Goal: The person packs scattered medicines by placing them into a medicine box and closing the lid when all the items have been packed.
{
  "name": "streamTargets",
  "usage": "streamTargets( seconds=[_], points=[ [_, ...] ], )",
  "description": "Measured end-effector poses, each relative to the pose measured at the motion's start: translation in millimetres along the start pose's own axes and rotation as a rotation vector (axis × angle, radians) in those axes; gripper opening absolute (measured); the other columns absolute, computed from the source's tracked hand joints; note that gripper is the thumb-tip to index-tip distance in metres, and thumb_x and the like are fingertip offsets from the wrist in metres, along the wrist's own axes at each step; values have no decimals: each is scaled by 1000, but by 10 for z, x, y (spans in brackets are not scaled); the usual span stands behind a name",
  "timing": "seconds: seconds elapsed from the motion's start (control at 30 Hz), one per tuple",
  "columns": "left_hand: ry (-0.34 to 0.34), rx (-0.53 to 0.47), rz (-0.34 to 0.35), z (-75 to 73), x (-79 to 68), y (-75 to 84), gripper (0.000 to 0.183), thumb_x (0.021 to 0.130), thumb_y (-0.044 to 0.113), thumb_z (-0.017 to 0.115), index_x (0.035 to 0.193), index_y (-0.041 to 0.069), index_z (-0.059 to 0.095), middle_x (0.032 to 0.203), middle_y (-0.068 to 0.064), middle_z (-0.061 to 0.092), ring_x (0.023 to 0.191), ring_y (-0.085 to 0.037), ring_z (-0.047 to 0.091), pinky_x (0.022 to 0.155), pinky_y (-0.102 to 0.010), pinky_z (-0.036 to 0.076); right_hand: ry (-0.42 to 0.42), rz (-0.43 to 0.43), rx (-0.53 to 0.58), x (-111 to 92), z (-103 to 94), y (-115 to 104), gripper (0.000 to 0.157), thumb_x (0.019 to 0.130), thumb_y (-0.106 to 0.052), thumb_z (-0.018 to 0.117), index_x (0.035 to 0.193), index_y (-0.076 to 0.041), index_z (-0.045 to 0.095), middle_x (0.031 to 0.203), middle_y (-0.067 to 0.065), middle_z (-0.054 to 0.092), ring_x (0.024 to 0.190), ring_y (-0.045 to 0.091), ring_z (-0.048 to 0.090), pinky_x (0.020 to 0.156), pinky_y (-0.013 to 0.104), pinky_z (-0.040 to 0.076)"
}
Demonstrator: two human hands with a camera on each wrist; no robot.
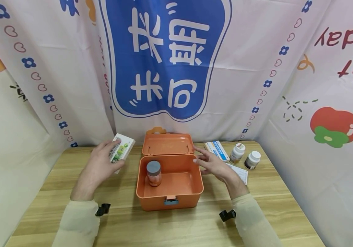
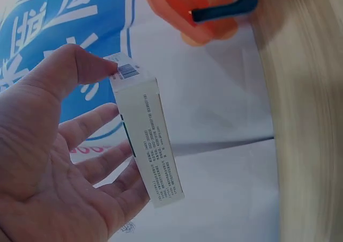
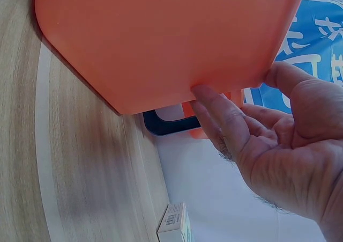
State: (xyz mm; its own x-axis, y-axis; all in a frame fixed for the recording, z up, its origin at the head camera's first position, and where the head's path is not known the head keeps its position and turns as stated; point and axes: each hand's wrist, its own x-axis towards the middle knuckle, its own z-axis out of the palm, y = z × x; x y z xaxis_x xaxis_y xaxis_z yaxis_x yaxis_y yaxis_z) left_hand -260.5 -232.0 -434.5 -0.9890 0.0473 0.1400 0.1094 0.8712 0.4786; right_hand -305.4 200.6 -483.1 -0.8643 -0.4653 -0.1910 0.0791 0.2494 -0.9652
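An orange plastic box (image 1: 170,202) stands with its lid (image 1: 167,144) tipped back. Inside, toward its left, sits a jar with a grey cap (image 1: 154,174). To the left of the box my left hand (image 1: 103,163) holds a white and green medicine box (image 1: 123,148) above the table. The left wrist view shows the thumb on the barcode end of this medicine box (image 2: 150,140) and fingers behind it. My right hand (image 1: 214,166) is at the orange box's back right corner. In the right wrist view its thumb is at the rim and fingers touch the outer wall (image 3: 161,43).
Right of the orange box lie a blue and white medicine box (image 1: 217,151) and a flat white box (image 1: 238,173), partly behind my right hand. Two white-capped bottles, one nearer the back (image 1: 237,153) and one farther right (image 1: 252,160), stand beside them. A printed curtain (image 1: 244,68) hangs behind the wooden table (image 1: 127,223).
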Motion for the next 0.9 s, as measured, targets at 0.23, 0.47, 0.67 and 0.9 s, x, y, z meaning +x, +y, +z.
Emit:
streamTargets(
  seconds=[0.23,0.47,0.67,0.9],
  points=[
    [1,-23,33,-17,-8,104,84,88,27,78,163,19,41,169,-25,33,139,-48,45,105,-66,46,4,6,-9,-9,-1,-5,72,107,-30,62,169,-27,26,154,23,55,138,34,61,96,49,62],
    [-33,-54,48,-43,-26,212,82,89,27,78,163,26,42,173,-17,29,143,-47,44,108,-67,45,7,7,-9,-19,5,-11,72,107,-30,62,169,-26,25,154,23,55,138,35,61,96,48,62],
    [-33,-75,77,-57,-58,313,83,87,25,79,162,27,43,174,-15,29,142,-47,46,105,-65,47,6,7,-2,-16,10,-12,72,107,-29,62,169,-25,25,154,24,55,138,36,60,96,49,62],
    [-23,-109,138,-56,-99,397,81,88,23,80,161,31,44,173,-10,32,131,-39,55,93,-48,54,11,9,6,-10,9,-9,73,107,-30,63,169,-25,26,153,24,55,136,36,62,96,49,62]
  ],
)
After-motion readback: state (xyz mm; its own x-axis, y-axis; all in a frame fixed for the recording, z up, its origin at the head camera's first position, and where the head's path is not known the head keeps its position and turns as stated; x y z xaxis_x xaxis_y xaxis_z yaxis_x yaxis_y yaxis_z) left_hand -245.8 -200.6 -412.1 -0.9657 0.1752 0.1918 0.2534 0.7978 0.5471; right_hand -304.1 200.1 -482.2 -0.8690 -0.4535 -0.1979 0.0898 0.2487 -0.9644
